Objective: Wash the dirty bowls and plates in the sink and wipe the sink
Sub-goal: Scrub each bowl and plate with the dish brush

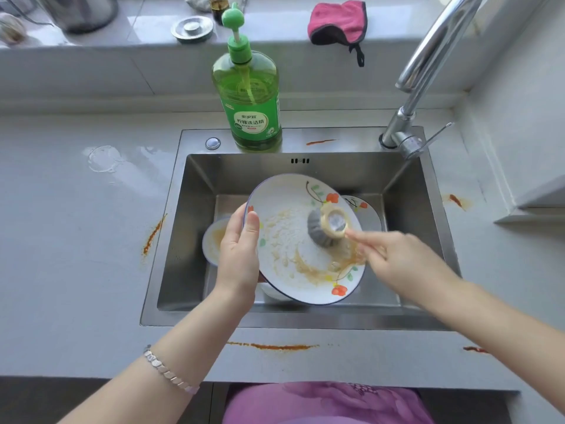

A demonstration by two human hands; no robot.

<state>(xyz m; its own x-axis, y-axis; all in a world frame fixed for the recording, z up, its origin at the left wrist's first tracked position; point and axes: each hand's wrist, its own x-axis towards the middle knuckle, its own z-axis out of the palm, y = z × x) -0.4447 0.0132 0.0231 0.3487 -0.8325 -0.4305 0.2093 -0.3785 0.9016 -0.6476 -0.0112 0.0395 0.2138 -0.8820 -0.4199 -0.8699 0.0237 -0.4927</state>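
My left hand (pixel 240 249) grips the left rim of a white flowered plate (pixel 287 209), tilted above the steel sink (pixel 198 185). Yellow-brown food smears cover the plate's lower half. My right hand (pixel 394 261), blurred, holds a grey scrubbing brush (pixel 324 228) with a cream round top, and its bristles press on the plate's right side. Under the plate lie a dirty bowl (pixel 212 240) at the left and another flowered dish (pixel 368 214) at the right, both partly hidden.
A green dish-soap pump bottle (pixel 249 96) stands on the sink's back ledge. The chrome tap (pixel 419 87) rises at back right. A pink cloth (pixel 337 21) and a metal drain plug (pixel 192 29) lie on the windowsill. Orange sauce streaks (pixel 275 346) mark the grey counter.
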